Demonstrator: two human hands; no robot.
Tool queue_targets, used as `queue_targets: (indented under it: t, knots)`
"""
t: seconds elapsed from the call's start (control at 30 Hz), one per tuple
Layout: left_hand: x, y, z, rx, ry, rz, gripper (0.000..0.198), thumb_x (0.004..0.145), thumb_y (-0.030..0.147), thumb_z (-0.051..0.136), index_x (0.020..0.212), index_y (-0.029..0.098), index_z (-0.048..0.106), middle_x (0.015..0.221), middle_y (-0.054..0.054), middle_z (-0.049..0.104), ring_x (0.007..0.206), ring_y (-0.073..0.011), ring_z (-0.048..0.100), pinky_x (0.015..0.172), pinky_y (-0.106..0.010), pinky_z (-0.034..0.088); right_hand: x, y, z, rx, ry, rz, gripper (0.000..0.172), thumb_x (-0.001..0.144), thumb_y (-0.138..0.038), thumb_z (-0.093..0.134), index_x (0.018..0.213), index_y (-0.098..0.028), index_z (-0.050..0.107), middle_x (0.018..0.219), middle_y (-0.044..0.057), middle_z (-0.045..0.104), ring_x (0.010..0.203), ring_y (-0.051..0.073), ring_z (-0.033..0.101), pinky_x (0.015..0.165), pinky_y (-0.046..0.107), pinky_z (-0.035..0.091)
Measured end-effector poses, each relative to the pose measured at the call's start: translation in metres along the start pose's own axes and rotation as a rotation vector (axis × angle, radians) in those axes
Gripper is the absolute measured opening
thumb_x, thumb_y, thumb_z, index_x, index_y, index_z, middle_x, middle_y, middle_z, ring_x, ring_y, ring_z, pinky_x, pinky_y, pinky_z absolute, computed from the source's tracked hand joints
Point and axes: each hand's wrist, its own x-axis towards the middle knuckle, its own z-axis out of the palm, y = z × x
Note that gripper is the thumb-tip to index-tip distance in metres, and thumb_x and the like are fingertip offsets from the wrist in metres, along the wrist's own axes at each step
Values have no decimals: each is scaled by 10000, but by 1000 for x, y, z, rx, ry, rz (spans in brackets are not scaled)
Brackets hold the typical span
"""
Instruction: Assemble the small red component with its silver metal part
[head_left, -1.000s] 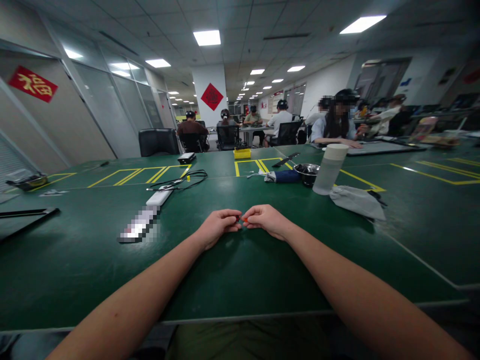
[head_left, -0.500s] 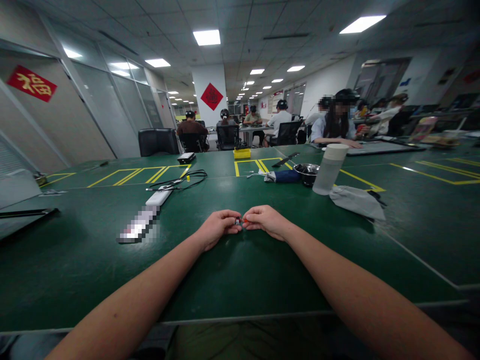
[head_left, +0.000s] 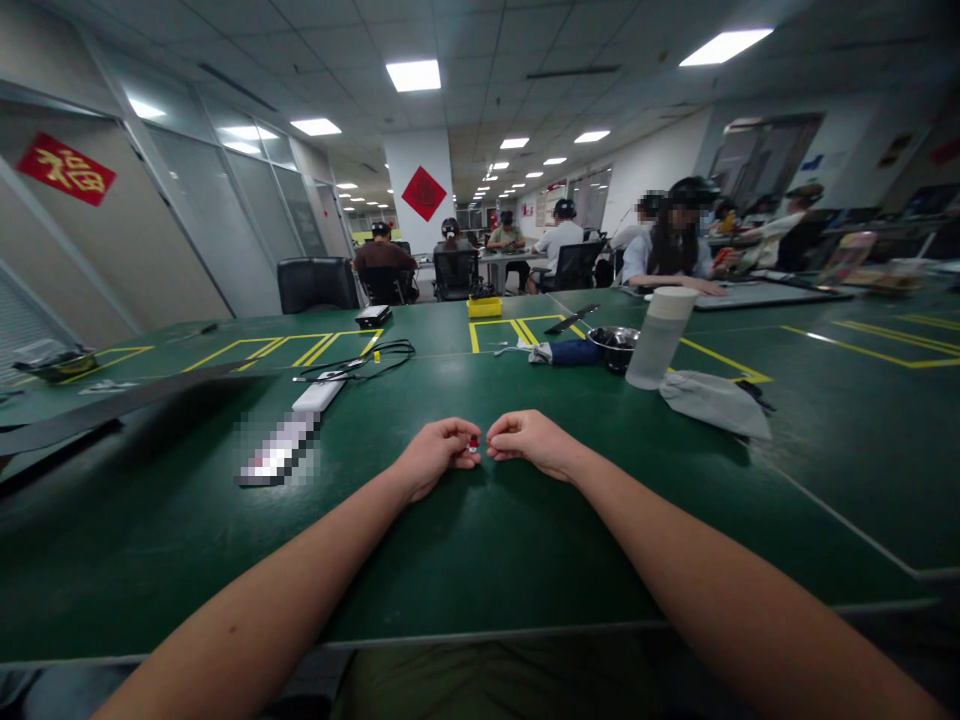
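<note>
Between the thumb and fingers of my left hand (head_left: 441,456) is a small red and white object (head_left: 473,444), too small to name. My right hand (head_left: 531,444) faces it a short gap away, its fingers pinched together. A hint of orange-red shows at the right fingertips, but what they hold is hidden. Both hands are just above the green table (head_left: 480,560), near its middle, and the forearms reach in from the front edge.
Left of my hands lie a blurred-out phone (head_left: 279,450), a white power bank (head_left: 318,394) and a black cable (head_left: 386,360). To the right stand a bottle (head_left: 660,340), a metal bowl (head_left: 616,350) and a grey pouch (head_left: 712,402). Co-workers sit beyond.
My hands have drawn slightly apart, and the small object in my left hand now shows more red. Less orange-red shows at my right fingertips. A dark blurred sheet has risen at the left.
</note>
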Motion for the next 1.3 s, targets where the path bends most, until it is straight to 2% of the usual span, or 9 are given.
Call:
queue_targets:
  t: [0.17, 0.33, 0.47, 0.67, 0.8, 0.97, 1.17, 1.3]
  knots:
    - [-2, 1, -3, 2, -33, 9, 190, 788, 181, 626, 970, 132, 609, 805, -54, 626, 679, -105, 642, 636, -203, 534, -1, -3, 1, 53, -4, 26, 50, 761, -98, 622, 798, -94, 654, 766, 92, 694, 729, 145, 681, 708, 250, 569]
    - [-5, 3, -2, 67, -47, 70, 248, 746, 157, 671, 986, 138, 611, 787, -33, 611, 654, -93, 627, 610, -191, 518, -2, -3, 0, 26, -20, 1, 82, 735, -91, 657, 816, -102, 657, 763, 74, 692, 700, 130, 675, 681, 233, 570]
    - [-4, 4, -1, 40, -57, 13, 251, 774, 149, 640, 1024, 138, 614, 862, -71, 652, 710, -109, 647, 662, -215, 535, -2, -1, 0, 6, -43, -7, 114, 721, -129, 694, 827, -108, 656, 733, 58, 687, 638, 114, 661, 649, 226, 567]
    - [-2, 1, -2, 1, -53, -15, 251, 777, 96, 613, 1026, 125, 628, 914, -94, 673, 778, -123, 660, 732, -220, 541, -2, -2, 2, 45, -35, 2, 75, 744, -116, 661, 816, -95, 651, 749, 78, 693, 697, 131, 678, 707, 245, 565]
    - [-2, -1, -2, -4, -46, 0, 219, 773, 67, 583, 979, 126, 627, 863, -76, 669, 727, -107, 656, 691, -201, 540, -2, -4, 3, 53, -21, 1, 91, 722, -74, 650, 811, -96, 656, 754, 77, 695, 728, 137, 682, 719, 247, 565]
    - [-1, 0, -1, 2, 6, -24, 243, 738, 6, 544, 938, 116, 626, 752, -52, 648, 632, -89, 640, 616, -177, 532, -3, -4, 2, 1, -19, -4, 108, 711, -121, 695, 808, -98, 654, 713, 64, 687, 661, 130, 672, 651, 235, 569]
    - [-1, 2, -1, -72, -11, -59, 307, 716, -1, 522, 978, 106, 643, 798, -83, 661, 726, -130, 667, 721, -231, 554, -1, 0, 0, 28, -30, -7, 89, 740, -132, 675, 820, -100, 649, 737, 75, 693, 689, 133, 679, 682, 238, 568]
    - [-3, 3, 0, -53, -16, -32, 267, 735, 42, 573, 981, 116, 645, 859, -88, 672, 762, -132, 666, 751, -236, 547, 0, 1, 0, 51, -28, -7, 77, 742, -106, 658, 819, -103, 655, 758, 77, 697, 731, 142, 685, 713, 251, 569]
